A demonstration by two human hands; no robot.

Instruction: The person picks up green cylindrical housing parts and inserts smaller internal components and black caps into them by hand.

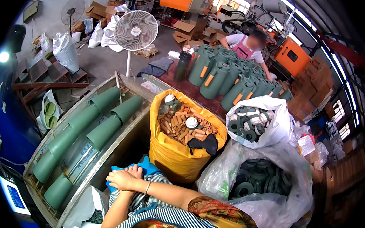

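Note:
My forearms cross over my lap. My right hand (120, 180) lies across the back of my left wrist with loose fingers and no object in it. My left hand (135, 170) rests beneath it on blue cloth (150, 167) at my knees, fingers stretched out, holding nothing. Nearest them stands a yellow sack (176, 157) full of short orange-brown tubes (177, 126), with white-topped parts and a black cloth piece (203, 145) on top. To the left, a long wooden-edged trough (99, 167) holds several green tapered sleeves (63, 149).
At right, a white bag (272, 131) holds green and white rings, and a clear plastic bag (216, 177) holds dark green rings. Beyond, green cylinders with orange handles (215, 80) crowd a table, where a co-worker (246, 47) reaches in. A white fan (136, 31) stands behind the trough.

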